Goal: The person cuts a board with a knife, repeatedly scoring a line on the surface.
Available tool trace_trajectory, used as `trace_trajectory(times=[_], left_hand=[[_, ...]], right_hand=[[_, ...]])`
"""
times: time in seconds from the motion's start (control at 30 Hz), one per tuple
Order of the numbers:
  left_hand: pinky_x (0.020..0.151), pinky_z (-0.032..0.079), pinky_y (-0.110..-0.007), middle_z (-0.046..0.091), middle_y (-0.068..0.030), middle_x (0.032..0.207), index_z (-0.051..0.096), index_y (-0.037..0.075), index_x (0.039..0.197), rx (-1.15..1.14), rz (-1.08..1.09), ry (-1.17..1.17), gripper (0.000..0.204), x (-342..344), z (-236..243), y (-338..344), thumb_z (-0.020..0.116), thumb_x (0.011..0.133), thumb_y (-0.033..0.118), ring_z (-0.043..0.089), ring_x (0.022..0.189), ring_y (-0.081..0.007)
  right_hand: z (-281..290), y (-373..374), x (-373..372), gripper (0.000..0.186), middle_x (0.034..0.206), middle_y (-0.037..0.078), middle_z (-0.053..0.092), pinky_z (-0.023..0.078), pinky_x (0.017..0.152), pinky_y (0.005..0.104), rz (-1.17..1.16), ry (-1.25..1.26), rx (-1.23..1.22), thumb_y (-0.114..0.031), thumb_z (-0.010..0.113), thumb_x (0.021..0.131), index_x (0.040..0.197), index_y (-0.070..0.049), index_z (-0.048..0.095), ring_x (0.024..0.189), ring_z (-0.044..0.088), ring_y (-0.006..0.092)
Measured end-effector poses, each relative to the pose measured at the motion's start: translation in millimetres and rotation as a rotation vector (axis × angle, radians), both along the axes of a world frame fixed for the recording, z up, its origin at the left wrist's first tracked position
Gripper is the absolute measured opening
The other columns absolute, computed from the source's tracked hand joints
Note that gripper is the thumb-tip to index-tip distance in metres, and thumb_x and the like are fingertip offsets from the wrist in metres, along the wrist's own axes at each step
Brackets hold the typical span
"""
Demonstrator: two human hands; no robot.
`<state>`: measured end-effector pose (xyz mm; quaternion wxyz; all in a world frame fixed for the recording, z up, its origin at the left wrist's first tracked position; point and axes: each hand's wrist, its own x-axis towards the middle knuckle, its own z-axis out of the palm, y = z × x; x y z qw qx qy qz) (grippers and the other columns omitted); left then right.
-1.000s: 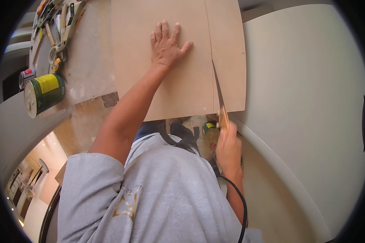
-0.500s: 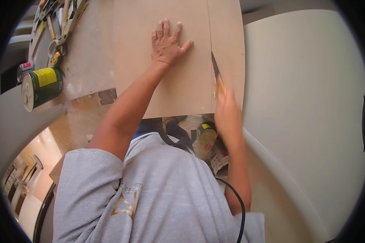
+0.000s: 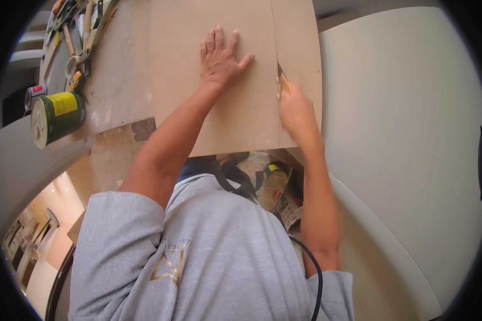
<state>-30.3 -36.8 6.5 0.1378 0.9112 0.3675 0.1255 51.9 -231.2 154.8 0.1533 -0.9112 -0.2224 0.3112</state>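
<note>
Under the left hand point(image 3: 219, 56), spread flat with fingers apart, lies a brown board point(image 3: 219, 112) on the tabletop point(image 3: 120, 80). Just right of it the right hand point(image 3: 296, 109), blurred, is closed around a small tool point(image 3: 284, 81) whose tip sits on a thin line running up the board; what kind of tool I cannot tell. Well left of the left hand a green and yellow can point(image 3: 56, 115) lies on its side, a smaller can point(image 3: 35, 94) just beyond it, and a heap of hand tools point(image 3: 83, 29) further up. Below the board's near edge another can point(image 3: 275, 175) stands low down
</note>
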Motion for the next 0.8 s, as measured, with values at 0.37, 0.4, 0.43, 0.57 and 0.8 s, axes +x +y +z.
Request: trace_trajectory(times=[0.37,0.4,0.43,0.57,0.8], left_hand=[[0.133,0.01,-0.053,0.025,-0.02,0.176,0.04,0.022,0.167,0.016,-0.018,-0.015,0.087,6,10,-4,0.055,0.097,0.073,0.016,0.165,-0.0368],[0.133,0.01,-0.053,0.025,-0.02,0.176,0.04,0.022,0.167,0.025,-0.021,-0.022,0.087,8,9,-6,0.055,0.097,0.073,0.016,0.165,-0.0368],[0.133,0.01,-0.052,0.025,-0.0199,0.176,0.04,0.022,0.166,0.011,-0.018,-0.008,0.087,7,4,-5,0.055,0.097,0.073,0.016,0.165,-0.0367],[0.133,0.011,-0.053,0.025,-0.0204,0.176,0.041,0.022,0.166,0.009,-0.006,0.034,0.087,-3,1,-1,0.056,0.097,0.073,0.016,0.165,-0.0369],[0.132,0.011,-0.053,0.025,-0.0208,0.176,0.041,0.022,0.166,0.011,-0.005,0.016,0.087,-7,1,1,0.056,0.097,0.073,0.016,0.165,-0.0369]], right_hand=[[-13,-27,-11,0.027,0.101,0.037,0.07,0.054,0.08,0.0648,-0.01,-0.045,0.038,-0.022,0.049,0.109,0.121,0.001,0.054,0.095,0.067,0.0585],[-19,0,15,0.029,0.105,0.038,0.07,0.054,0.082,0.0648,0.007,-0.016,0.051,-0.023,0.049,0.109,0.121,0.003,0.055,0.098,0.067,0.0586],[-23,13,24,0.029,0.105,0.038,0.07,0.054,0.082,0.0648,0.009,-0.025,0.064,-0.023,0.049,0.109,0.121,0.003,0.055,0.098,0.067,0.0586],[-11,-15,4,0.031,0.094,0.032,0.07,0.055,0.065,0.0536,0.062,-0.001,0.049,-0.026,0.048,0.111,0.115,0.004,0.054,0.069,0.071,0.0446],[79,-126,-115,0.031,0.102,0.035,0.069,0.05,0.08,0.0606,-0.176,0.077,-0.032,-0.021,0.046,0.111,0.134,-0.002,0.053,0.1,0.066,0.057]])
